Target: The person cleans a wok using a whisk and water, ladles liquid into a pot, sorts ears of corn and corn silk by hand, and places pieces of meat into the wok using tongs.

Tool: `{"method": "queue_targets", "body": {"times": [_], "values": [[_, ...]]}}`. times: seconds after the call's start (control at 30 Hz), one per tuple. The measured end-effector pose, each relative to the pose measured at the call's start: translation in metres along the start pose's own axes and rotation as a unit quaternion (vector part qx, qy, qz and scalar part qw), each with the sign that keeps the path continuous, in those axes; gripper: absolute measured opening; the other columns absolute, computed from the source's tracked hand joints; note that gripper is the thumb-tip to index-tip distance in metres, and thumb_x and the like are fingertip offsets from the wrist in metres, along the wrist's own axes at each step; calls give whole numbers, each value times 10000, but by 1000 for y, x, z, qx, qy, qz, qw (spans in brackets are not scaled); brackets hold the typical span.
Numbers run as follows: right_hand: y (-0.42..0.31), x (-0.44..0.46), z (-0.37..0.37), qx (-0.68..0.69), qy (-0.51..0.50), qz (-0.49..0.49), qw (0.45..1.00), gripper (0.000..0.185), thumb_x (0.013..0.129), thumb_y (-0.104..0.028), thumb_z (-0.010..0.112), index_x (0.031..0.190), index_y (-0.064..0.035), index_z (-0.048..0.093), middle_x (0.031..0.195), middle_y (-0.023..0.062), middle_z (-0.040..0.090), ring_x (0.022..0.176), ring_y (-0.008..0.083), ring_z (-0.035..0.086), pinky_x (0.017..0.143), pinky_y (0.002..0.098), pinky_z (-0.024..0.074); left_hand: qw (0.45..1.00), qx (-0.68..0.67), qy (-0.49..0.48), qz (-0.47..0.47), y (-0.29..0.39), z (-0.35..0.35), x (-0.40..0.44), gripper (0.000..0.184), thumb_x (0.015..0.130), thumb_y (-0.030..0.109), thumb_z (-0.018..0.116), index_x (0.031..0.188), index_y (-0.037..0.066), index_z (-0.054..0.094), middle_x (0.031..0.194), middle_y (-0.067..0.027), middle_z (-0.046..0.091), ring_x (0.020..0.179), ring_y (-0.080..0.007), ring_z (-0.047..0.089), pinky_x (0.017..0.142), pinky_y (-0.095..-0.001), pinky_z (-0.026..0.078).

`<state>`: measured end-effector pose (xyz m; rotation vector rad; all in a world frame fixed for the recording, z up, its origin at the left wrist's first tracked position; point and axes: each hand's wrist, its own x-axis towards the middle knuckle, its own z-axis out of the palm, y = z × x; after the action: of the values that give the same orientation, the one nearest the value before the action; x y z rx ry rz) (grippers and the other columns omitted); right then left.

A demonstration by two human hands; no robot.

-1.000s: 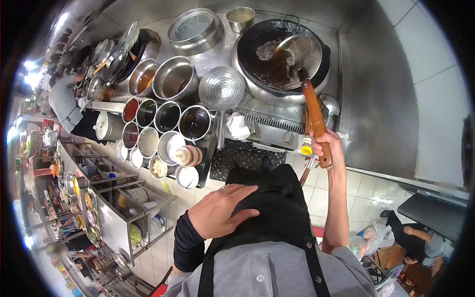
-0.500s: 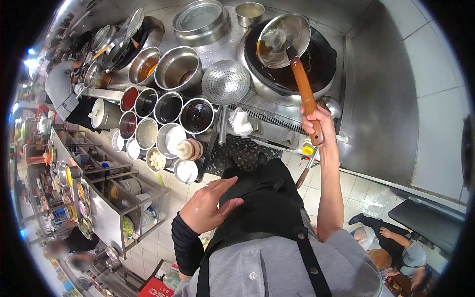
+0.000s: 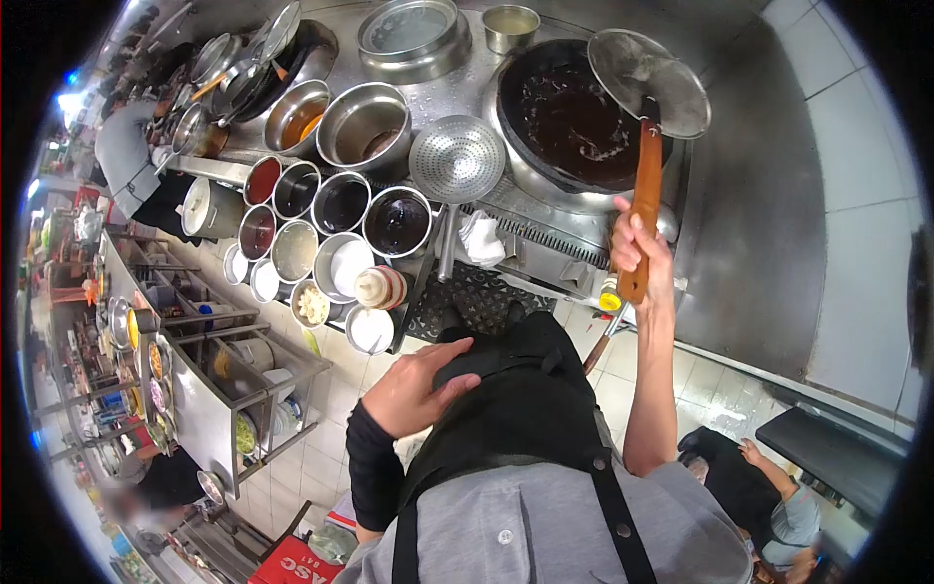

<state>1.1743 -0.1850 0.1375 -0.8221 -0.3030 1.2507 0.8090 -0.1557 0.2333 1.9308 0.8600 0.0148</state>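
My right hand [image 3: 642, 255] is wrapped round the wooden handle of a mesh strainer [image 3: 650, 83]. The strainer's round head is tilted over the right rim of a dark wok [image 3: 555, 122], which holds dark liquid with pale streaks on its surface. My left hand [image 3: 418, 389] holds nothing, its fingers stretched out and thumb apart, in front of my black apron [image 3: 516, 409]. A perforated metal skimmer [image 3: 457, 161] lies left of the wok, its handle jutting over the counter's front edge.
Pots of sauces and seasonings [image 3: 397, 222] stand left of the skimmer, with a squeeze bottle [image 3: 379, 287] among them. Deep metal pots [image 3: 365, 127] sit behind. A white cloth [image 3: 482, 238] lies at the counter edge. Other people [image 3: 136, 165] are at far left and lower right.
My right hand has carried the strainer rightward, from above the wok's middle to its right rim, exposing the liquid. My left hand has barely moved. The camera view has shifted slightly.
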Motion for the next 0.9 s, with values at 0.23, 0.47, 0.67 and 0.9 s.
{"method": "queue_targets", "body": {"times": [0.23,0.47,0.67,0.9], "values": [[61,8,35,7,-164,184,969,314,1014,-124,598,1256,67,538,764,-4,472,538,61,461,460,236,402,924,-375,-9,-75,-63,43,55,514,1040,228,616,1475,-14,490,1419,-119,599,1266,-201,587,1035,-339,494],[151,74,84,-44,-285,264,921,395,1001,-145,641,1325,49,523,773,-4,492,548,49,473,475,221,419,900,-412,81,-120,-82,58,47,592,1030,238,634,1520,-11,414,1458,-114,560,1254,-206,594,999,-340,515],[244,93,69,-93,-279,287,912,415,1019,-268,649,1291,20,525,911,55,609,626,71,531,570,244,487,878,-437,119,-153,-101,75,18,594,1028,245,638,1518,-8,418,1456,-115,562,1247,-209,596,999,-339,520],[198,51,6,-418,-303,229,826,434,1071,-401,518,1317,-53,599,1026,31,704,792,75,605,686,250,520,911,-376,91,-146,-91,70,1,549,1037,247,625,1495,-7,462,1408,-110,605,1221,-178,594,1003,-325,509]]}}
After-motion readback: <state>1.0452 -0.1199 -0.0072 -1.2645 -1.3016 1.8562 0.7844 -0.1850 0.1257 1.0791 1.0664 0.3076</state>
